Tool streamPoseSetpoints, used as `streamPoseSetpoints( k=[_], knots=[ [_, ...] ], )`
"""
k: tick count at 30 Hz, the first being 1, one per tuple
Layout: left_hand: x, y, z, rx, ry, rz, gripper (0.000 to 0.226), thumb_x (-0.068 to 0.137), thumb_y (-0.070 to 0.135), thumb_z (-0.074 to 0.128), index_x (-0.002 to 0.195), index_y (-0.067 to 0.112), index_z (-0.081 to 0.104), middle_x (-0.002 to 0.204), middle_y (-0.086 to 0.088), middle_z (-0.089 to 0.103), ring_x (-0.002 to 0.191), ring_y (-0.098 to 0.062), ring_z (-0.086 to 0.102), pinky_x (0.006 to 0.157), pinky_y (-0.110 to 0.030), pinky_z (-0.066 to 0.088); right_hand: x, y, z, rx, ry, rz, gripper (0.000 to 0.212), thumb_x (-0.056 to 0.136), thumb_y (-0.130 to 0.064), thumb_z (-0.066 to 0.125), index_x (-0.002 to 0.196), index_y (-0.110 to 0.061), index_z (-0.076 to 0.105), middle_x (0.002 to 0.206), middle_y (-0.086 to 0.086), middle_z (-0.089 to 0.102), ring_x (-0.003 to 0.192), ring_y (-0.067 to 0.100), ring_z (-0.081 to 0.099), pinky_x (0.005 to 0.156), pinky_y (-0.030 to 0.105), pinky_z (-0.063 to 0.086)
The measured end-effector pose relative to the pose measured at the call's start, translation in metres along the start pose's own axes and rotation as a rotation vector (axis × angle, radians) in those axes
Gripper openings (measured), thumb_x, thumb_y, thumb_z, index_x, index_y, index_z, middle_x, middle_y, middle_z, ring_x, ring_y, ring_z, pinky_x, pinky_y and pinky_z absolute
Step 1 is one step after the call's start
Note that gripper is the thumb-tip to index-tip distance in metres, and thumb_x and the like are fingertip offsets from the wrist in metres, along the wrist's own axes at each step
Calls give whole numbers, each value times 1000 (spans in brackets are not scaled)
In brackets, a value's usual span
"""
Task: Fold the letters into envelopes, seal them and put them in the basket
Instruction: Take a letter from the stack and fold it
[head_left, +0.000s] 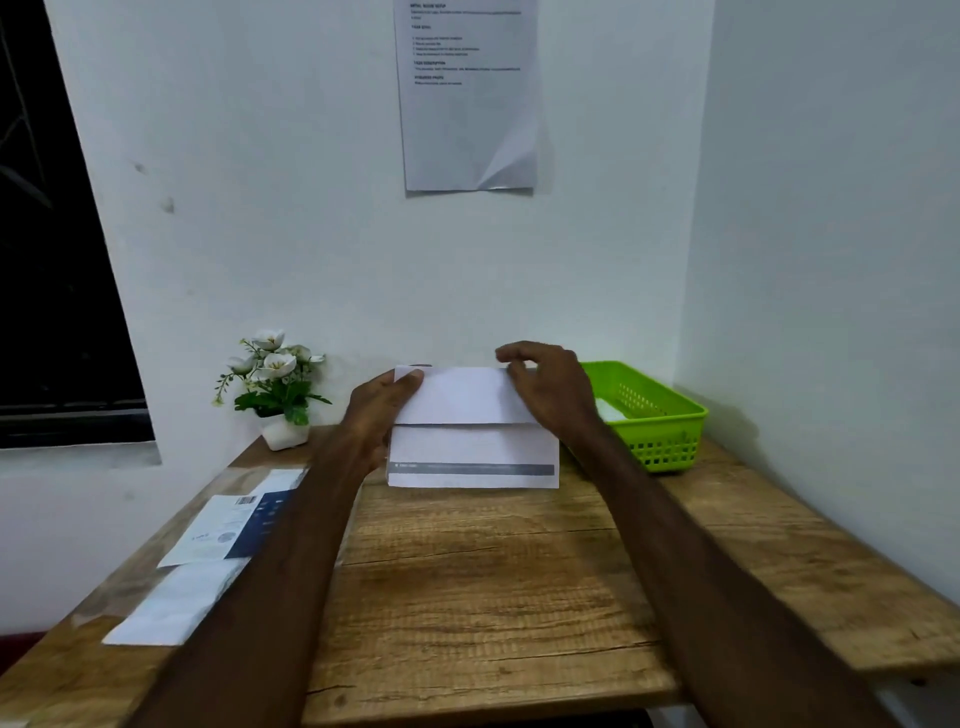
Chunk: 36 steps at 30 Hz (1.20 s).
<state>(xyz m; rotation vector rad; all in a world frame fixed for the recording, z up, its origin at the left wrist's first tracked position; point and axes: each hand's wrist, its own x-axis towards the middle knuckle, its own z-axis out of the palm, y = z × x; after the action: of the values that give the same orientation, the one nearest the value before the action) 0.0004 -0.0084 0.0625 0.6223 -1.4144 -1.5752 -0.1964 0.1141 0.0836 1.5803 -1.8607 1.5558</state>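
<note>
A person sits at a brown wooden table (467, 571) and is busy folding a white paper letter with a grey stripe near its bottom edge (470, 452). The letter is out in the middle of the table, at the far side near the wall. Its top part is bent over toward the person, and the lower part lies flat on the wood. The left hand (382, 410) holds the left side of the letter, with the thumb curled onto the top corner of the folded part. The right hand (550, 387) is at the top right corner, with its thumb on the paper and its fingers bent above it, so it looks like it pinches that corner, but I cannot be fully sure. I think this is the folding step, and it is only part way done. The letter is not in an envelope yet, so it looks like tucking it in, sealing it and dropping it in the basket all come later. More papers wait at the left edge of the table: a white and dark blue printed sheet (234, 525) and a plain white folded sheet (171, 603) just beside it. The green plastic basket with holes in its sides (670, 431) sits at the right, near the right hand. Something white (610, 410) lies inside it, but I cannot tell if it is a sealed envelope.
</note>
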Motion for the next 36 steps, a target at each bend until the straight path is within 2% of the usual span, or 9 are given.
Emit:
streamPoseSetpoints(
  k=[4, 8, 11, 14, 17, 22, 26, 31, 36],
  knots=[
    [-6, 3, 8, 138, -35, 112, 12, 90, 24, 74, 97, 18, 82, 103, -10, 78, 103, -32, 72, 92, -49, 59, -7, -22, 24, -270, -177, -93, 26, 99, -39, 54, 113, -30, 74, 120, -11, 71, 130, 13, 51, 115, 55, 25],
    [-14, 7, 17, 258, -37, 181, 19, 91, 38, 72, 92, 21, 82, 93, -5, 79, 86, -18, 71, 79, -37, 58, -9, -34, 30, -322, -212, -131, 29, 100, -38, 47, 97, -25, 73, 94, -6, 73, 102, 21, 63, 106, 57, 33],
    [-14, 7, 20, 310, -7, 215, 28, 91, 44, 71, 91, 18, 81, 86, -3, 78, 72, -8, 67, 70, -32, 55, -9, -32, 24, -294, -215, -102, 27, 99, -39, 50, 91, -25, 73, 91, -6, 74, 95, 21, 64, 100, 52, 39],
    [-10, 7, 18, 279, 23, 210, 25, 89, 45, 73, 93, 22, 82, 92, -4, 78, 80, -14, 70, 77, -37, 58, -2, -27, 13, -255, -249, -51, 24, 95, -41, 57, 90, -27, 76, 96, -8, 76, 96, 20, 66, 94, 48, 47],
    [1, 7, 12, 114, 107, 86, 26, 81, 44, 82, 94, 21, 82, 97, -7, 79, 95, -27, 74, 86, -47, 61, 7, -19, -5, -239, -268, 7, 21, 91, -41, 63, 84, -26, 76, 94, -9, 76, 93, 18, 67, 86, 41, 52],
    [9, -2, -6, 47, 116, -52, 51, 68, 51, 90, 106, 19, 79, 107, -10, 77, 101, -34, 73, 86, -58, 59, 12, 7, -34, -225, -299, 51, 19, 87, -36, 72, 77, -20, 77, 79, -7, 75, 80, 13, 69, 71, 34, 52],
    [5, -1, -13, -8, 88, -95, 52, 73, 44, 88, 112, 12, 75, 110, -16, 76, 102, -36, 72, 84, -61, 58, 11, 22, -48, -75, -287, 123, 18, 87, -26, 74, 70, -20, 78, 65, -6, 72, 62, 7, 62, 65, 33, 53],
    [5, 5, -10, -116, 76, -69, 48, 77, 41, 85, 114, 12, 74, 111, -14, 76, 102, -32, 72, 78, -51, 61, 1, 9, -51, 445, -273, 309, 17, 93, -17, 71, 97, -1, 75, 88, 9, 76, 76, 18, 72, 61, 31, 60],
    [2, 13, -7, -127, 66, -53, 43, 82, 40, 82, 115, 14, 74, 112, -14, 76, 103, -32, 72, 79, -53, 61, 2, 16, -44, 572, -403, 380, 28, 90, -16, 74, 117, -8, 74, 108, 9, 78, 94, 23, 75, 76, 41, 62]
  ],
)
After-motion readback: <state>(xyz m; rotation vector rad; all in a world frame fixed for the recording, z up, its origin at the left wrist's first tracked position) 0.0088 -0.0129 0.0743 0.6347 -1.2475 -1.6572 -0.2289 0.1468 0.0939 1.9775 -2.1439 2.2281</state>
